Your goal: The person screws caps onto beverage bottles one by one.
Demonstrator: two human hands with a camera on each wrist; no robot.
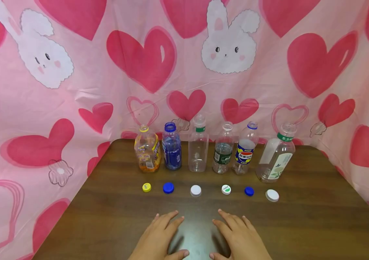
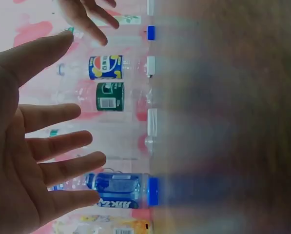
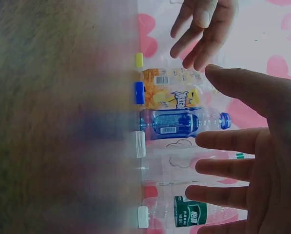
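Both hands hold nothing, fingers spread, low over the near part of the table. My left hand (image 1: 158, 236) is nearest the blue cap (image 1: 168, 187) and the white cap (image 1: 195, 190). Ahead of my right hand (image 1: 241, 236) lie a white-and-green cap (image 1: 226, 189), a small blue cap (image 1: 249, 191) and a wide white cap (image 1: 272, 195). A yellow cap (image 1: 146, 187) sits at the row's left end. Behind the caps stand uncapped bottles: an orange-label bottle (image 1: 147, 153), a blue bottle (image 1: 172, 151), a clear square bottle (image 1: 198, 151), a green-label bottle (image 1: 222, 155), a Pepsi bottle (image 1: 244, 155) and a large clear bottle (image 1: 276, 159).
The brown wooden table (image 1: 106, 216) runs back to a pink curtain (image 1: 90, 72) printed with hearts and rabbits. This curtain also hangs along the left and right sides. Bottles line the table's far edge, with the caps in a row in front.
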